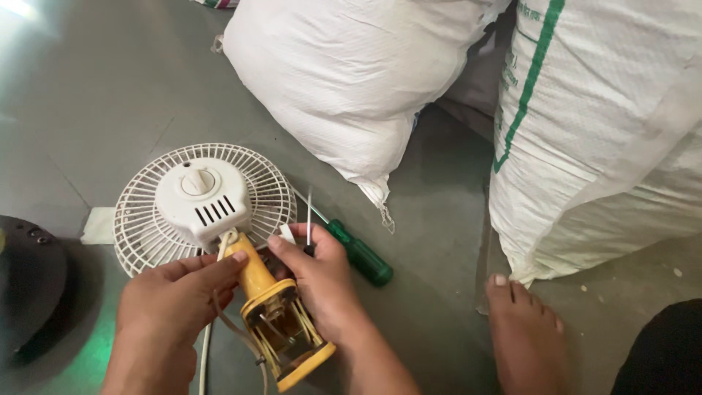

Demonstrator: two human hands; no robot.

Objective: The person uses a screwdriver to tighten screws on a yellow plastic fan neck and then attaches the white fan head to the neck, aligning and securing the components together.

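Down on the grey floor, a small white table fan lies with its wire grille flat against the ground and its motor housing, with a round knob and vent slots, facing up. Its yellow stand neck rises from the housing toward the camera and ends in an opened yellow base, where thin wires and brown inner parts show. A pale power cord runs from the neck down past the bottom edge.

The left hand is curled loosely around the left side of the neck, the forefinger laid along the yellow plastic near the housing. The right hand grips the neck from the other side and at the same time pinches a thin metal-shafted tool that points upward, with a small white piece at its fingertips.

Just beside the right hand a green-handled screwdriver lies on the floor, its shaft pointing toward the grille. Behind stand two white woven sacks, one with a green stripe. A bare foot rests at lower right, and a dark round object sits at the left edge.
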